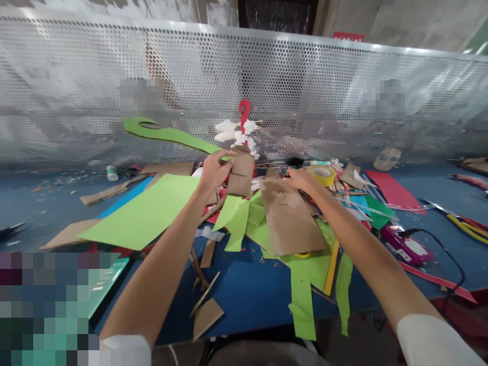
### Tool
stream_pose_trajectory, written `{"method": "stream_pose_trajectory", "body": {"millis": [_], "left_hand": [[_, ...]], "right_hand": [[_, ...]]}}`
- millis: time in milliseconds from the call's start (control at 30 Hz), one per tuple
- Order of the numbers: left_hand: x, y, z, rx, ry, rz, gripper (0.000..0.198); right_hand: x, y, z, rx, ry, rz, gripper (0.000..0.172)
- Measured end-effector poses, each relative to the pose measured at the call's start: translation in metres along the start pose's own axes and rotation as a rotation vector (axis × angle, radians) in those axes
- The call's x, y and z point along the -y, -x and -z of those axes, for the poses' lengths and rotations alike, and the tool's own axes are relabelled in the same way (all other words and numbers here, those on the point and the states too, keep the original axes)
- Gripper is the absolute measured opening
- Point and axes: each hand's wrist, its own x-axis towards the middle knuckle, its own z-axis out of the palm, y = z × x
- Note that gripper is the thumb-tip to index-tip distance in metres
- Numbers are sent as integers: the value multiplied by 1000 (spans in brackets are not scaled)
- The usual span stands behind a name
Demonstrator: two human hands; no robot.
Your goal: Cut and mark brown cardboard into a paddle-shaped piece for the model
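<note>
My left hand [216, 173] is closed, pinching the end of a long green hook-shaped strip [171, 134]. The strip reaches out to the left and curls at its far end. Beside those fingertips stands a narrow cardboard piece [241, 175], and the strip's end meets its left edge. Behind it rise a red hook-shaped strip [244, 114] and white crumpled flower-like bits [239, 137]. My right hand [301, 180] has its fingers closed at the top edge of a larger cardboard piece [292, 218], which lies tilted over green scraps; some of these fingers are hidden.
A yellow tape roll [322, 175] lies just past my right hand. Green sheets [148, 211] cover the left. To the right are a red sheet [394, 190], a purple device [406, 244] with a black cable, and yellow-handled pliers [467, 226]. A perforated metal screen [190, 81] stands behind.
</note>
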Motion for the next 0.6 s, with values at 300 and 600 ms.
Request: {"method": "stream_pose_trajectory", "body": {"millis": [300,600], "left_hand": [[-11,2,4,15,-7,-9,32],[3,-6,5,-102,66,-10,33]], "right_hand": [[28,-23,14,160,-131,77,31],[23,20,51,182,-1027,12,36]]}}
